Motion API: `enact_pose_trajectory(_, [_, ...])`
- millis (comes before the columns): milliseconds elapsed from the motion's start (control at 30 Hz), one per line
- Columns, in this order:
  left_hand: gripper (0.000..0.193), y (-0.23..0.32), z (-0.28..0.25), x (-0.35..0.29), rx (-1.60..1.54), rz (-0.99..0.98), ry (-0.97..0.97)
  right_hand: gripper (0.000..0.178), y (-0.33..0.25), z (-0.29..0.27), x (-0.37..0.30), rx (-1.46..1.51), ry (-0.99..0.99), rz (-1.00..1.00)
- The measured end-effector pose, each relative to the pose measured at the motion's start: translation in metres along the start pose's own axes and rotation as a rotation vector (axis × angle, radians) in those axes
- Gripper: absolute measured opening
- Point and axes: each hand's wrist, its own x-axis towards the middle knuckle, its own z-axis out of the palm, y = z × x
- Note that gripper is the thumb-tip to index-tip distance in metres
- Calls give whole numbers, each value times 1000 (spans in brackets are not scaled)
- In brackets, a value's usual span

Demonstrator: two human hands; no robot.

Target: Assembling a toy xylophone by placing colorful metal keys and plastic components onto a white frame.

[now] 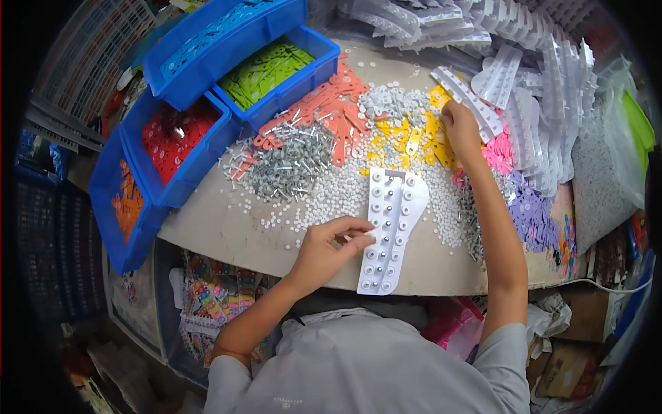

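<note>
A white plastic jig [389, 234] with two rows of round pegs and metal pins down its middle groove lies in front of me, near the table's front edge. At its left edge my left hand [327, 250] has thumb and forefinger bent toward each other over the pegs; anything between them is too small to name. Farther off to the right, my right hand [460, 130] reaches down with bent fingers at the yellow flat strips [433, 148]. Its fingertips are closed together, and what they hold is hidden. Small white rings [396, 102] lie heaped beside those strips.
Blue bins [231, 124] at the left hold red, orange, green and blue strips. Metal rivets [293, 162], coral strips [338, 103] and small white beads [331, 210] cover the table. Purple strips [532, 217] lie right; white jigs [541, 117] are stacked far right by a clear bag [607, 152].
</note>
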Motion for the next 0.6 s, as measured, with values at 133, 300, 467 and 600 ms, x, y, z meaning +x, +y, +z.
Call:
enact_pose_trajectory(133, [13, -12, -5, -4, 85, 33, -3, 8, -7, -12, -11, -7, -21, 2])
enact_pose_trajectory(300, [9, -16, -6, -10, 269, 214, 3, 8, -36, -37, -51, 117, -74, 84])
enact_pose_trajectory(467, [9, -18, 4, -11, 310, 176, -36, 9, -42, -42, -86, 12, 19, -74])
enact_pose_trajectory(600, [9, -20, 4, -14, 403, 203, -74, 10, -95, -77, -116, 219, -50, 64])
